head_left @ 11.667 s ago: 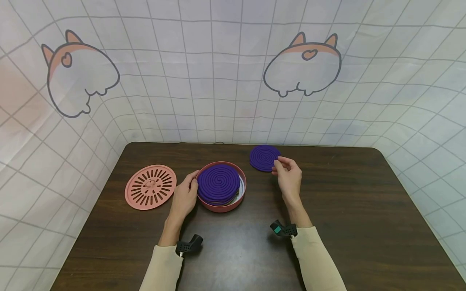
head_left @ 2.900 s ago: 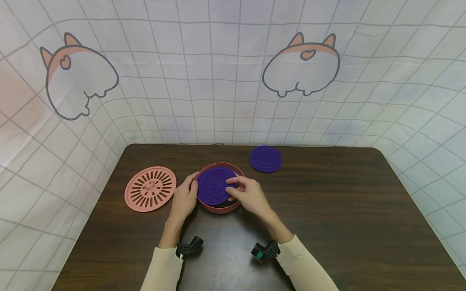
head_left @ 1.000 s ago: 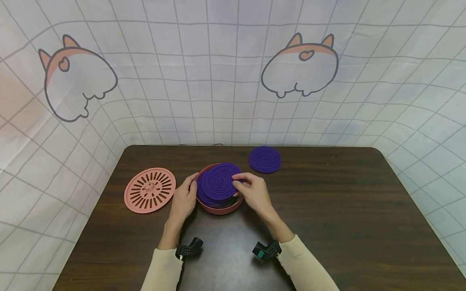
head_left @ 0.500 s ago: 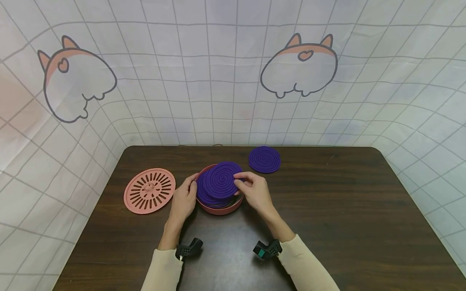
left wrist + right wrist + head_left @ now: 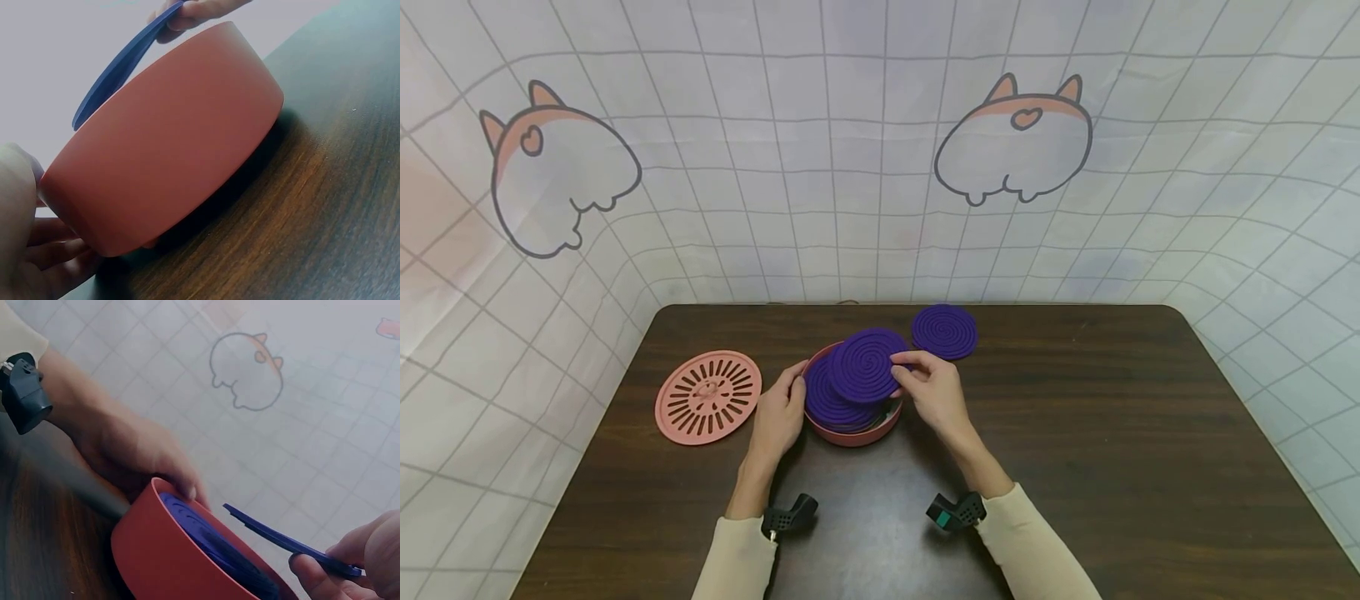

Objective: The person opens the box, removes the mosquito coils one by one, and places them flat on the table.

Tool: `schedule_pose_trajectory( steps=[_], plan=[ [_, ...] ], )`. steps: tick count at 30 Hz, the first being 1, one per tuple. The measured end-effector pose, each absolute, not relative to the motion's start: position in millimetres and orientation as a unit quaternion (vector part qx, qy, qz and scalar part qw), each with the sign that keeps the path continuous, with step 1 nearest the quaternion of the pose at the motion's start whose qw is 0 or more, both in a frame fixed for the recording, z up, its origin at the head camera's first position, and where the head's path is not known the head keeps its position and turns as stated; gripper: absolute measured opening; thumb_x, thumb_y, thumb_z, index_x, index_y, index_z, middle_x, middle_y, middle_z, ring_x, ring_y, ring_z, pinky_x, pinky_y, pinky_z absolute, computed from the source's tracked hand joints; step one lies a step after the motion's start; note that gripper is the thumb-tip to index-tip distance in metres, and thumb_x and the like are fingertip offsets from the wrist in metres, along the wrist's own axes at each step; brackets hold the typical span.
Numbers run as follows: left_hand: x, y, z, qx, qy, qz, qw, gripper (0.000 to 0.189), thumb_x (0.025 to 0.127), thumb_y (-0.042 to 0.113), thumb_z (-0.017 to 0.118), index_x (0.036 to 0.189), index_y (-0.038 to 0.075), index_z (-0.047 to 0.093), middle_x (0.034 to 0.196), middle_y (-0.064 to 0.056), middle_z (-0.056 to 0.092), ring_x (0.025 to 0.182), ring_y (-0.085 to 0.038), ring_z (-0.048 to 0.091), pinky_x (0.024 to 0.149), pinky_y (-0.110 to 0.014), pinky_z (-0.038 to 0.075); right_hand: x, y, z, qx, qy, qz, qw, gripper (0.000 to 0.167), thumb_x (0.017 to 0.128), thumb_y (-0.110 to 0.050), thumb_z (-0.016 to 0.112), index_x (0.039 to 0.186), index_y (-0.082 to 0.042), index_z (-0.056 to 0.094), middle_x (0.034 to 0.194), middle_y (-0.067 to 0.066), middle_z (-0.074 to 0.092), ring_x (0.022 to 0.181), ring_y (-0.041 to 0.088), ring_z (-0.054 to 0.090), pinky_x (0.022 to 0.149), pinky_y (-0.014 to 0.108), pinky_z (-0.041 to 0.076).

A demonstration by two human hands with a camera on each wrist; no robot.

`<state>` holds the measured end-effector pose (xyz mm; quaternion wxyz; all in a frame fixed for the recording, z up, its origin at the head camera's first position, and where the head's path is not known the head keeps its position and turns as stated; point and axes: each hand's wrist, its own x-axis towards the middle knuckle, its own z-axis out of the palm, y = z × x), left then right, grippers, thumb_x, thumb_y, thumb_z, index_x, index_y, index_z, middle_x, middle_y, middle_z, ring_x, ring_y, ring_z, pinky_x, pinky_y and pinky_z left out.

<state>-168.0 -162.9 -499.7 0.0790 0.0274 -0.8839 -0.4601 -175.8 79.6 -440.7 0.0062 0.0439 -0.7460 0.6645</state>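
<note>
With left hand (image 5: 781, 412), we are gripping pink tub (image 5: 850, 437) at left wall, likely for steadiness. With right hand (image 5: 938, 392), we are pinching purple spiral coaster (image 5: 865, 367) by edge, tilted above tub, likely for clearance over stacked coasters (image 5: 823, 400) inside. Slotted lid (image 5: 707, 422) is lying left of tub.

Front: tabletop (image 5: 865, 533) lies open to the bowl (image 5: 853, 437), between the forearms (image 5: 751, 485). Left: the left hand (image 5: 778, 415) blocks the rim; the lid (image 5: 708, 398) lies just beside. Above: the raised mat (image 5: 867, 367) in the right hand (image 5: 936, 392) partly covers the opening. Rear right: flat mat (image 5: 945, 331). Far right: open tabletop. Rear limit: curtain (image 5: 880, 217).
</note>
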Motion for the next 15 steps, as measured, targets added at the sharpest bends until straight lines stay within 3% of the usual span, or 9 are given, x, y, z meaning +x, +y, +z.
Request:
schedule_pose_trajectory(
  steps=[5, 15],
  plan=[
    [-168, -163, -500, 0.029, -0.883, -0.463, 0.080, 0.040, 0.106, 0.026, 0.042, 0.142, 0.016, 0.058, 0.140, -0.009, 0.062, 0.132, -0.030, 0.057, 0.111, -0.051, 0.044, -185, 85, -453, 0.037, -0.740, 0.671, 0.025, 0.019, 0.091, 0.000, 0.067, 0.109, 0.007, 0.072, 0.093, 0.028, 0.072, 0.058, 0.014, 0.066, 0.051, 0.018, 0.051],
    [-168, -162, -500, 0.031, -0.883, -0.462, 0.075, 0.040, 0.106, 0.026, 0.042, 0.142, 0.017, 0.057, 0.141, -0.009, 0.062, 0.133, -0.030, 0.057, 0.111, -0.052, 0.043, -192, 98, -453, 0.026, -0.722, 0.690, 0.045, 0.018, 0.091, 0.001, 0.067, 0.107, 0.007, 0.072, 0.092, 0.024, 0.072, 0.058, 0.009, 0.066, 0.059, 0.023, 0.059]
  ],
)
